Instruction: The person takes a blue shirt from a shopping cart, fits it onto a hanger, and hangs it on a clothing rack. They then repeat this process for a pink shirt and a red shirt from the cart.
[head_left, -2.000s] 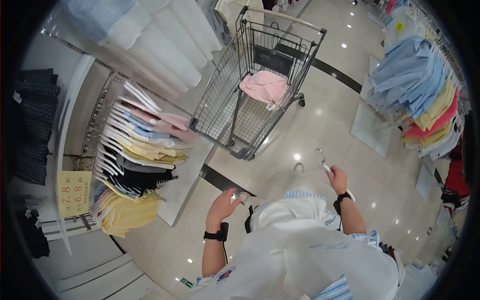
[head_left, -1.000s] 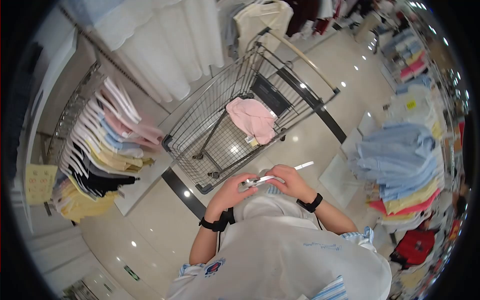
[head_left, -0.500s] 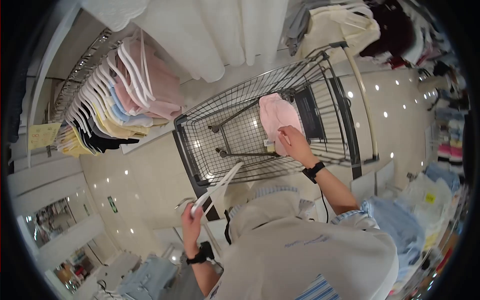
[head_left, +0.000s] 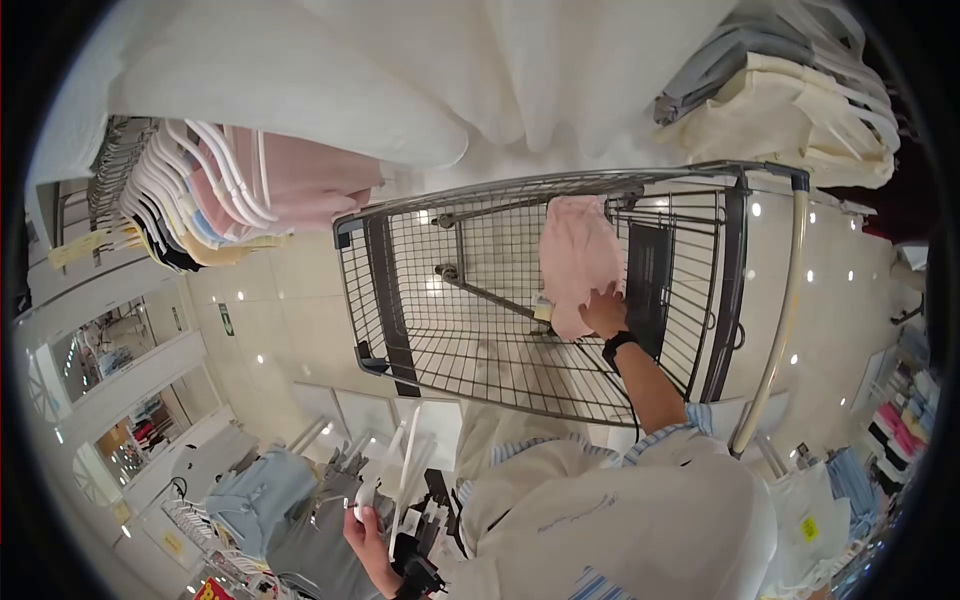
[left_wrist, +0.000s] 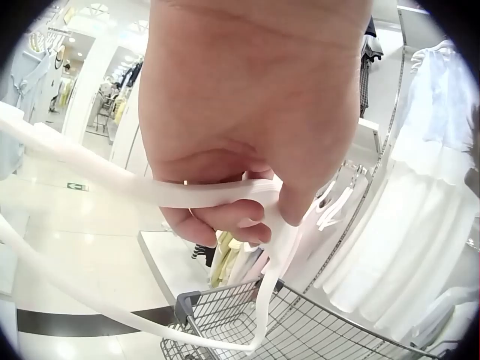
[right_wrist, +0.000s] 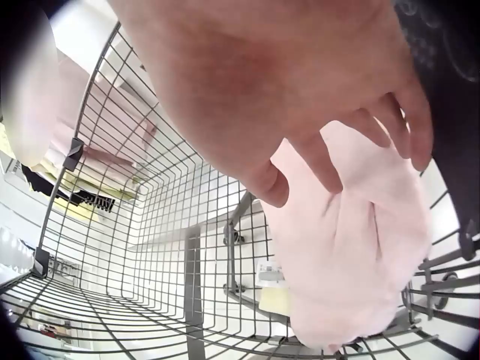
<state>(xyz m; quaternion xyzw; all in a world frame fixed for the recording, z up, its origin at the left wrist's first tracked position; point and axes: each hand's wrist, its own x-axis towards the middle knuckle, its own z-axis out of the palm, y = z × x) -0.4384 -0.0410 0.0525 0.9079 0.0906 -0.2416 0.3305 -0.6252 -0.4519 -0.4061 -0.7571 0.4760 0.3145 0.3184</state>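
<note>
White hangers (left_wrist: 270, 232) are gripped by my left hand (head_left: 368, 545), fingers curled round them, low in the head view beside the shirt front. Inside the wire cart (head_left: 480, 385), a folded pink garment (head_left: 578, 255) with a tag lies near the handle end. My right hand (head_left: 604, 312) rests on the near part of that garment with its fingers spread. In the right wrist view the fingers (right_wrist: 322, 161) touch the pink cloth (right_wrist: 352, 240) and are not curled round it.
Hanging garments (head_left: 300, 180) line the rack at the upper left, beside long white curtain-like cloth (head_left: 330, 80). Cream and grey clothes (head_left: 790, 120) hang at the upper right. Blue and grey clothing (head_left: 265, 500) hangs at the lower left. The cart's handle (head_left: 790, 290) is on the right.
The hands, together at a hanger a second ago, have parted: the left moved down and left with the hangers, the right reached onto the pink garment. The view has turned and the cart looks nearer.
</note>
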